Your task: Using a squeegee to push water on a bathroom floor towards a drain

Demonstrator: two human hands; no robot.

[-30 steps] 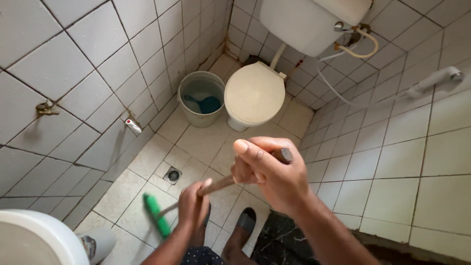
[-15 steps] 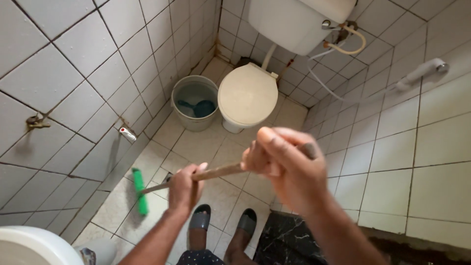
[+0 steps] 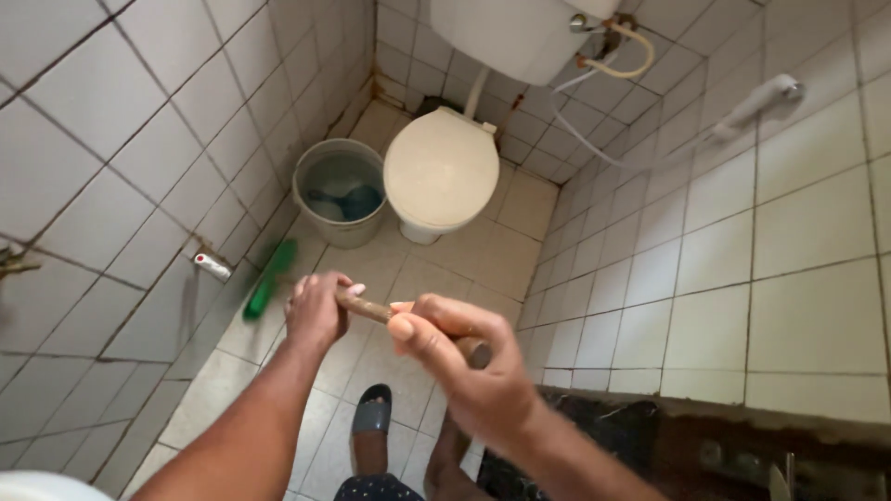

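I stand in a small tiled bathroom and hold a wooden broom handle with both hands. My left hand grips it lower down, my right hand grips near its top end. The green brush head lies against the floor by the left wall, next to the bucket. My feet in dark slippers show at the bottom.
A white toilet with closed lid stands at the far end under its cistern. A grey bucket of water with a blue scoop stands left of it. A tap juts from the left wall. A spray hose hangs on the right wall.
The brush head has swept forward along the left wall, from near my feet toward the bucket. Both hands have moved with the handle, and my view has shifted right.
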